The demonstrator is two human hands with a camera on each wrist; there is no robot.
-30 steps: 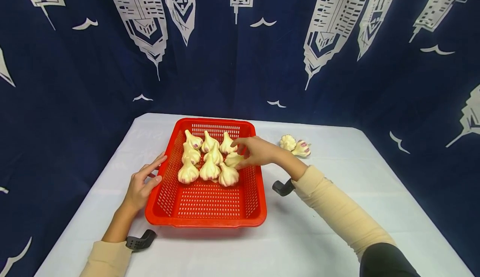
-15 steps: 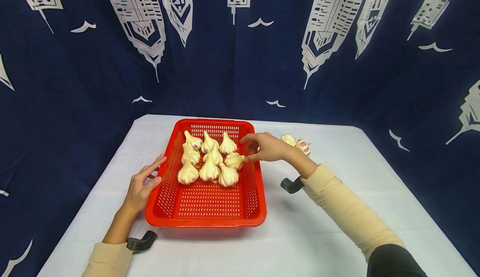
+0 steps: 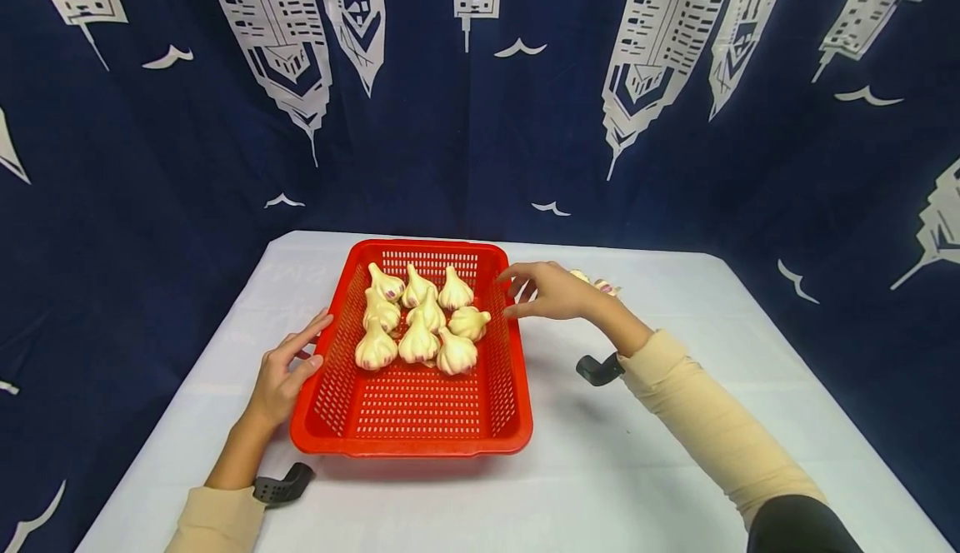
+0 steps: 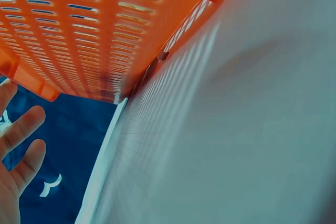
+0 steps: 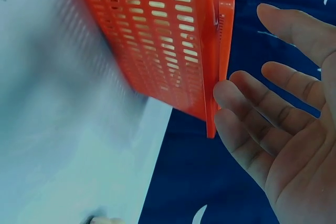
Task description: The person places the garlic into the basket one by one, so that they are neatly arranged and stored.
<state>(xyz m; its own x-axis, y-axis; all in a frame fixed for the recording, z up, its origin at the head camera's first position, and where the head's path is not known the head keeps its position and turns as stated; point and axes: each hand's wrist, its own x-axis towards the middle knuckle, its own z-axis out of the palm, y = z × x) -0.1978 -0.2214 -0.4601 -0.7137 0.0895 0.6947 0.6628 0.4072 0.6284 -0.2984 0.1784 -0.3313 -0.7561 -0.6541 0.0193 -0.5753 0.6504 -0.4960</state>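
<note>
A red perforated plastic basket (image 3: 412, 445) stands on the table, with several garlic bulbs grouped in its middle and far part. One bulb (image 3: 469, 322) lies tipped on its side at the right of the group. My left hand (image 3: 281, 374) rests its fingertips on the basket's left rim, fingers extended. At the right rim hovers my right hand (image 3: 551, 291), fingers loosely bent and nothing in them; the right wrist view shows its bare palm (image 5: 299, 150) beside the rim. Two more garlic bulbs (image 3: 606, 287) lie on the table behind the right hand, mostly hidden by it.
A white cloth covers the table (image 3: 637, 445). Behind it hangs a dark blue curtain (image 3: 480, 153) with white building and bird prints. Dark wrist devices (image 3: 283, 484) are worn on both wrists.
My right hand has let go of the tipped bulb in the basket and drawn back rightward to the rim. The left hand and basket have stayed in place.
</note>
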